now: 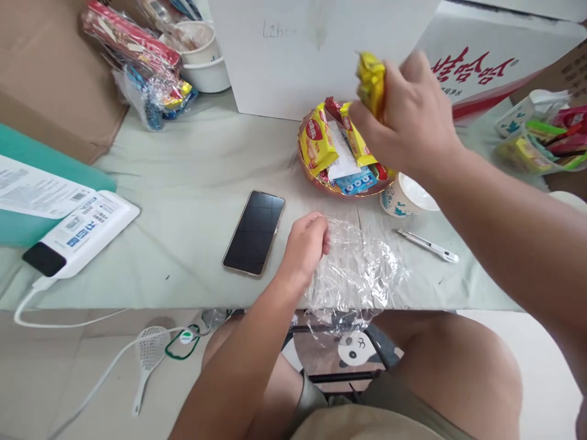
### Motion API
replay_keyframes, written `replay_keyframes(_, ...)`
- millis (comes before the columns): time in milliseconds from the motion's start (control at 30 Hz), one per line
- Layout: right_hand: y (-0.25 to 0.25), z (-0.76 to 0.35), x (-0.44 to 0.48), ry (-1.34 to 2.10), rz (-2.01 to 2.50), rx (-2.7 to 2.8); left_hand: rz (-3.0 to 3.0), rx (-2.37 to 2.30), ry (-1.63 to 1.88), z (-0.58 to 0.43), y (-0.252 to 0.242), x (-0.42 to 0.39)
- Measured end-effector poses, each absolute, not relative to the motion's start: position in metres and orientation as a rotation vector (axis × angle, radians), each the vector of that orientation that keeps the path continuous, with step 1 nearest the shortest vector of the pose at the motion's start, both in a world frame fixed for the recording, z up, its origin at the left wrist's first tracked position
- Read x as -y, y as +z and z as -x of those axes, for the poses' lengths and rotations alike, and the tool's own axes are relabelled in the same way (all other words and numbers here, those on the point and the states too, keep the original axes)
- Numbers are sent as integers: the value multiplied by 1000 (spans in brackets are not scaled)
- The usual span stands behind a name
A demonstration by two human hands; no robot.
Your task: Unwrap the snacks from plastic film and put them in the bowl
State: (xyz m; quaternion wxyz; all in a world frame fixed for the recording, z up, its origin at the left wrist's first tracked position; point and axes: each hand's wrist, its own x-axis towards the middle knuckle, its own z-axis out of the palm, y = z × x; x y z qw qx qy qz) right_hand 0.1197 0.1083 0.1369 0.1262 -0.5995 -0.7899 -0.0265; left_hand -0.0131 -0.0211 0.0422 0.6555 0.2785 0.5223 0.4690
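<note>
In my right hand (406,113), raised over the right side of a snack bowl, is a yellow snack packet (371,85), its edges blurred. The bowl (306,164) has a scalloped gold rim and holds yellow Nabati packets (317,139), a white packet (340,153) and a blue packet (356,182). My left hand (308,241) is closed on the edge of a clear plastic bag (358,269), which spreads crumpled over the table's front edge. Left of that hand a dark-screened phone (254,232) lies flat.
A paper cup (403,198) stands against the bowl's right side, with a utility knife (427,245) in front. White bowls (206,73) and bagged snacks (137,49) sit back left. A white power bank (82,229) with cable lies left. Boxes (321,55) line the back.
</note>
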Motion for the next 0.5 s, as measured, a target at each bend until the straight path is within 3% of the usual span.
replay_keyframes(333, 106, -183, -87, 211, 1557, 2640, -610, -1206, 1082, 5, 38, 17)
replay_keyframes(500, 106, -187, -88, 177, 1557, 2709, -613, -1207, 1069, 3, 38, 16)
